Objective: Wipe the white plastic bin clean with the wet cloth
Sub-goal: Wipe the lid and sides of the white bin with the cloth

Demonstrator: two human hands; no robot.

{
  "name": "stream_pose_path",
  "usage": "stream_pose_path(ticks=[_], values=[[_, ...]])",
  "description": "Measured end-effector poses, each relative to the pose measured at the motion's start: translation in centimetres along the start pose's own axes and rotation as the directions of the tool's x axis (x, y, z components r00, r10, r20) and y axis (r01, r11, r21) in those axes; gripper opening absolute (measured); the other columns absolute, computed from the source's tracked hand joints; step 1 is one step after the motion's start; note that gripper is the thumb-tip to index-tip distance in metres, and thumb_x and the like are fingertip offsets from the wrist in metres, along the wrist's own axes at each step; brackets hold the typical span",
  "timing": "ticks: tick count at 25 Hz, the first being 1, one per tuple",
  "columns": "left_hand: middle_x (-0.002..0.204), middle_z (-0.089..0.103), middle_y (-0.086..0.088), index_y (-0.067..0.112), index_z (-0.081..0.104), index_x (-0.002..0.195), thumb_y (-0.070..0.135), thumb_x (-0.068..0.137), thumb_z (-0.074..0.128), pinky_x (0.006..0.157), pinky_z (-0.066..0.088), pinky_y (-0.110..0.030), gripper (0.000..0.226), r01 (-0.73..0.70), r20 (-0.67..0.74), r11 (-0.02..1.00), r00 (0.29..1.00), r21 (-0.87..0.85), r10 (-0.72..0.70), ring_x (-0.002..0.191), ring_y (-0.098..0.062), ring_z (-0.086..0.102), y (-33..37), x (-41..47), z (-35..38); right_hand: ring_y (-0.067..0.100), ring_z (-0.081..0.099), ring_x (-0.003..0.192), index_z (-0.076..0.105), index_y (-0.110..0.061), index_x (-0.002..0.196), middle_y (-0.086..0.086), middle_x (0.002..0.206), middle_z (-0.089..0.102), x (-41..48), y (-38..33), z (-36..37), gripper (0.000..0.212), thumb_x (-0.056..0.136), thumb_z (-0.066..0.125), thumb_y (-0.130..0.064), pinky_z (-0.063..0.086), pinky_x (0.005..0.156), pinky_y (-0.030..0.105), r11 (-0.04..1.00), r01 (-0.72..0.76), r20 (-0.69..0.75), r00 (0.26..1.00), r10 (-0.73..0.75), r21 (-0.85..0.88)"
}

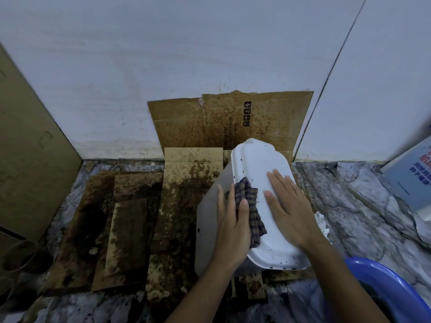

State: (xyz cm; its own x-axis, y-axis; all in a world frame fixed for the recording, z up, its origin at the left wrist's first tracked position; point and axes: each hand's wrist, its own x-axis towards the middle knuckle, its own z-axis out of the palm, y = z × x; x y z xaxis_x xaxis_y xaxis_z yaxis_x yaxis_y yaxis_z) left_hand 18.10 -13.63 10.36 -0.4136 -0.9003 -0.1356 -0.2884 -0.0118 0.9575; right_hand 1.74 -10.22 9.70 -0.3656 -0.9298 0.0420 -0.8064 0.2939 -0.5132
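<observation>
We note the left hand (233, 220) curled over a bunched dark checked cloth (250, 206), thumb on top of the fabric and fingers wrapped around its left side, pressing it against the white plastic bin (256, 159). The right hand (288, 206) lies flat, palm down, fingers extended and slightly spread, on the bin's upturned base just beside the cloth; it grips nothing. The 2 hands are near each other, with the cloth between them.

The bin sits upside down and tilted, its long axis running away from us toward the wall. Its base carries small dark specks near the close rim and 1 or 2 near the cloth. Its grey left side wall (210, 217) faces the floor cardboard.

Under and left of the bin, flattened cardboard sheets (130, 217) cover the floor, heavily stained dark brown. Another stained cardboard piece (233, 120) leans against the white wall (163, 54) behind the bin. A tall cardboard panel (30, 171) stands at far left. Marbled floor (361, 206) shows on the right. A blue basin (384, 287) sits at lower right, partly out of frame. A printed light-blue box (412, 176) stands at the right edge.
</observation>
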Motion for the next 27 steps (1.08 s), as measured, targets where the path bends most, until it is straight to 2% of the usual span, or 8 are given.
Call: stream_pose_path(ticks=[3,7,9,13,17,20,23,27], values=[[0.166,0.000,0.020,0.035,0.010,0.161,0.049,0.106,0.028,0.122,0.012,-0.033,0.059,-0.045,-0.008,0.996,0.999,0.078,0.046,0.151,-0.002,0.002,0.6,1.6,0.8,0.000,-0.005,0.153,0.008,-0.052,0.154,-0.029,0.164,0.001,0.0,0.8,-0.1,0.067,0.092,0.008,-0.077,0.008,0.125,0.050,1.000,-0.007,0.004,1.000,0.007,0.011],[0.167,0.018,0.007,0.025,0.014,0.162,0.036,0.109,0.031,0.117,0.016,-0.022,0.056,-0.055,-0.009,0.997,0.998,0.044,0.056,0.153,-0.010,0.016,1.7,5.1,1.1,0.002,-0.002,0.153,0.010,-0.052,0.154,-0.028,0.164,0.003,0.2,1.4,-0.2,0.068,0.091,0.009,-0.076,0.010,0.125,0.050,0.999,-0.009,-0.008,1.000,0.009,0.045],[0.167,0.022,0.004,0.022,0.016,0.162,0.033,0.110,0.031,0.123,0.018,-0.028,0.055,-0.070,-0.028,0.996,0.997,0.061,0.072,0.153,-0.012,0.019,1.9,6.0,1.2,0.004,-0.001,0.154,0.011,-0.050,0.155,-0.026,0.165,0.004,0.3,1.5,-0.2,0.069,0.091,0.009,-0.076,0.010,0.125,0.051,0.999,-0.005,-0.013,1.000,0.006,0.047],[0.169,0.011,0.010,0.028,0.004,0.162,0.041,0.109,0.029,0.125,0.019,-0.035,0.060,-0.059,0.032,0.997,0.998,0.042,0.057,0.155,-0.009,0.012,1.0,2.9,2.0,0.004,-0.001,0.154,0.010,-0.048,0.156,-0.025,0.165,0.004,0.0,2.0,-0.3,0.072,0.090,0.006,-0.078,0.010,0.125,0.051,0.999,-0.005,-0.019,1.000,0.006,0.047],[0.167,-0.005,0.021,0.038,-0.007,0.159,0.048,0.105,0.027,0.122,0.012,-0.023,0.065,-0.043,0.069,0.998,0.997,0.035,0.041,0.153,0.001,0.003,0.3,-2.3,2.5,0.002,-0.004,0.153,0.006,-0.051,0.155,-0.027,0.165,0.000,-0.2,2.3,-0.4,0.069,0.091,0.005,-0.077,0.009,0.125,0.050,0.999,-0.010,-0.003,1.000,0.011,0.049],[0.167,-0.002,0.023,0.038,-0.004,0.160,0.050,0.104,0.028,0.116,0.015,-0.015,0.066,-0.032,0.068,0.999,0.997,0.000,0.032,0.151,0.003,0.006,-0.1,-2.3,2.5,0.001,-0.006,0.153,0.004,-0.052,0.154,-0.027,0.165,-0.001,-0.2,2.3,-0.3,0.067,0.092,0.005,-0.077,0.008,0.125,0.050,0.999,0.001,-0.001,1.000,-0.001,0.050],[0.168,0.012,0.016,0.034,0.005,0.161,0.048,0.106,0.031,0.122,0.021,-0.027,0.063,-0.057,0.062,0.998,0.996,-0.002,0.057,0.153,-0.005,0.016,0.0,1.1,2.7,0.001,-0.006,0.153,0.005,-0.051,0.155,-0.028,0.165,-0.001,-0.2,2.5,-0.4,0.068,0.092,0.006,-0.076,0.008,0.125,0.049,0.998,-0.007,-0.002,1.000,0.008,0.058],[0.166,0.024,0.004,0.025,0.015,0.161,0.040,0.108,0.031,0.125,0.020,-0.036,0.058,-0.121,0.038,0.990,0.992,0.071,0.119,0.153,-0.013,0.021,0.6,7.6,3.4,0.000,-0.005,0.153,0.007,-0.052,0.155,-0.030,0.164,0.000,-0.6,3.2,-0.7,0.066,0.093,0.007,-0.073,0.009,0.125,0.049,0.998,-0.016,-0.006,1.000,0.016,0.068]])
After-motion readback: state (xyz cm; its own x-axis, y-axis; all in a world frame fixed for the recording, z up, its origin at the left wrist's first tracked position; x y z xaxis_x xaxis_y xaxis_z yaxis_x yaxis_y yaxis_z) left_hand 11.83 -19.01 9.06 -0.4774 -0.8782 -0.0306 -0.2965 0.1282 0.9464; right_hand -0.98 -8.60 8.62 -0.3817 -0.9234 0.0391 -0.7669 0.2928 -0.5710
